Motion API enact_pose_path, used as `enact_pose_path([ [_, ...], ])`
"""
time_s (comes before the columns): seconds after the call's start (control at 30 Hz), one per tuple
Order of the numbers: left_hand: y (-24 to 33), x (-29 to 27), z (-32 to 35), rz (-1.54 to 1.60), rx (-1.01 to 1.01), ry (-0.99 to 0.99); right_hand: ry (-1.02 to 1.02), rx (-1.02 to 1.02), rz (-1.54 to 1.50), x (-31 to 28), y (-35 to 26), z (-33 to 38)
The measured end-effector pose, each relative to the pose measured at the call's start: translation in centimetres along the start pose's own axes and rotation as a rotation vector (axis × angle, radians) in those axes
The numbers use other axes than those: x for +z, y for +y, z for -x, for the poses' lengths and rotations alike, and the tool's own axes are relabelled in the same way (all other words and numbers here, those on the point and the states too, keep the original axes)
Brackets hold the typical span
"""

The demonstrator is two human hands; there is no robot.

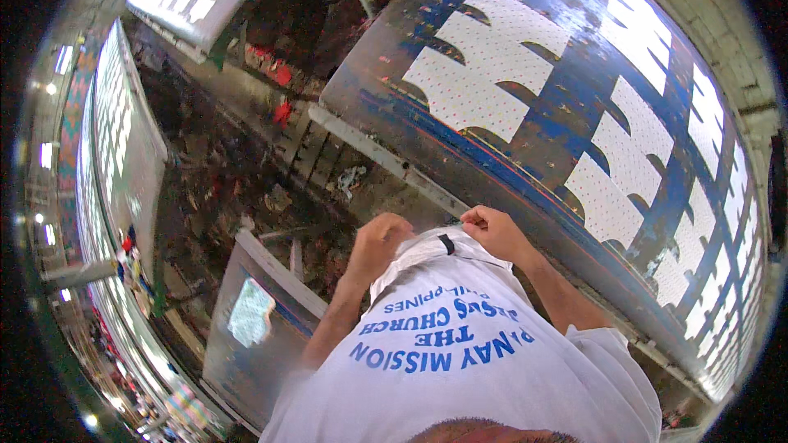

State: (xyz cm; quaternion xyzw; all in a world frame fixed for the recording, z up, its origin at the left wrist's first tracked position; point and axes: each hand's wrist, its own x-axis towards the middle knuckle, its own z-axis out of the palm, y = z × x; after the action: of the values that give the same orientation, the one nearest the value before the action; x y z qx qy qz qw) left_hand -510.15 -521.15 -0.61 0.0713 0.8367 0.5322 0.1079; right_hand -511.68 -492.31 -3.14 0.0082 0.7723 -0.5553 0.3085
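Both hands were closed in a pinching grip on the top edge of a white garment (427,248) held against the person's waist: the left hand (379,239) was curled over its left corner, and the right hand (491,230) was fisted on its right corner, knuckles up. Between the two hands the edge of the garment ran nearly level, with a small black tab (446,244) showing at its middle (whether it was a loop or a label, I could not tell). Below the hands hung the person's own white T-shirt (460,377) with blue lettering across it, and both bare forearms came up out of it from the lower edge. Just beyond the right hand lay a long blue printing desk (558,107), its surface worn and streaked, carrying rows of white dotted fabric pieces (484,61) laid flat with scalloped edges. More such pieces ran along the desk to the right. A pale rail (386,156) edged the near side of the desk. To the left of the left hand stood a grey metal stand (254,320), and beyond it the dark floor (222,180) was littered with scraps. Another long desk (123,131) stretched away at the far left.
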Motion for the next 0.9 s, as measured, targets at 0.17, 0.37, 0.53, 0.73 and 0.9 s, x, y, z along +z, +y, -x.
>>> enact_pose_path([
  [0.17,1.3,0.7,-5.3,-0.137,0.131,-0.291,0.081,-0.167,0.168,-1.3,-1.3,-2.0],
  [0.37,0.5,-0.1,-13.0,-0.125,0.115,-0.363,0.351,-0.183,0.310,-3.0,-2.5,-5.5],
  [0.53,-2.4,-1.3,-21.6,-0.134,0.170,-0.399,0.608,0.099,0.356,-6.8,-0.7,-11.4],
  [0.73,-7.3,-3.1,-34.1,-0.379,0.217,-0.308,0.920,0.216,0.402,-12.2,2.9,-17.5],
  [0.9,-9.7,-2.2,-42.6,-0.527,0.373,-0.118,1.055,0.261,0.419,-13.6,4.7,-19.7],
])
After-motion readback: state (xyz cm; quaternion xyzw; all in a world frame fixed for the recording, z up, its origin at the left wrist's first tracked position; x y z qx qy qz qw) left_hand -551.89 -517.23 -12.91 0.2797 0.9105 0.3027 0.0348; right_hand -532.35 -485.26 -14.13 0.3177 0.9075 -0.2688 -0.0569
